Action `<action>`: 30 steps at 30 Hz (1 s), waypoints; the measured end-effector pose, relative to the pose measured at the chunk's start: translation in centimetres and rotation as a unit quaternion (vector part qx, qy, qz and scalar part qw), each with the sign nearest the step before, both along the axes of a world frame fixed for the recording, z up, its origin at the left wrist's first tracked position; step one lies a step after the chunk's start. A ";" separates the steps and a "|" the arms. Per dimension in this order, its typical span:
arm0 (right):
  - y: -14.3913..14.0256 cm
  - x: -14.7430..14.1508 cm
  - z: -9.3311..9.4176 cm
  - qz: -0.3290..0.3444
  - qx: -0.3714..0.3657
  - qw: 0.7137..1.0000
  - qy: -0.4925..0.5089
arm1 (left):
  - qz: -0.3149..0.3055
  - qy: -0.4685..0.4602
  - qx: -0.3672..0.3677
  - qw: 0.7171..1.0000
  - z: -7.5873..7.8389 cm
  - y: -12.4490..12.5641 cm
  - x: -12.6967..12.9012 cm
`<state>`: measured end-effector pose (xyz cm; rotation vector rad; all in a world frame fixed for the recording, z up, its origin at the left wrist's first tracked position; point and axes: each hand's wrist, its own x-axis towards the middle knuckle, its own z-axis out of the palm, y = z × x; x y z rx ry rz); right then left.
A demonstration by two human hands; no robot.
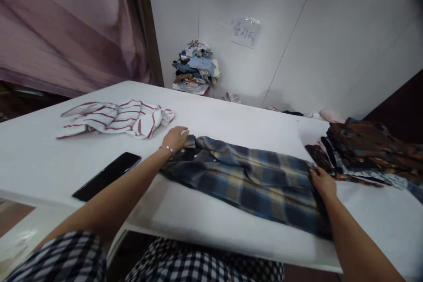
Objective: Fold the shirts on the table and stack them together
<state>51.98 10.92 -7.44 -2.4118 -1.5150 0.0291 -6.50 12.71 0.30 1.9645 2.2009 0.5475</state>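
While hands press, plaid shirt between

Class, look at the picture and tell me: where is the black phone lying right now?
The phone lies on the white table near its front left edge, just left of the left hand's forearm and below the red-striped cloth.

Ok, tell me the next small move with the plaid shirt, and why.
Probably fold one end over toward the other. The left hand rests on the collar end of the plaid shirt and the right hand on the opposite end; the shirt lies flat in a long narrow strip on the white table, so its sides look already folded in.
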 end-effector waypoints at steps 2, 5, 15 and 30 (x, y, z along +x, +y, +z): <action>-0.1 -0.2 0.1 -0.010 0.001 1.000 0.001 | 0.031 -0.001 -0.060 0.998 0.0 2.1 -1.7; -0.2 -0.5 0.2 -0.017 0.012 1.000 -0.002 | 0.017 -0.009 -0.121 0.992 -0.9 3.4 -2.3; -0.3 -0.7 0.5 -0.014 -0.016 1.000 0.002 | 0.074 -0.023 -0.056 0.995 -1.1 1.9 -5.2; 1.3 1.3 -0.4 0.021 -0.013 0.997 0.078 | 0.018 -0.028 0.059 0.998 -1.0 -0.4 -3.9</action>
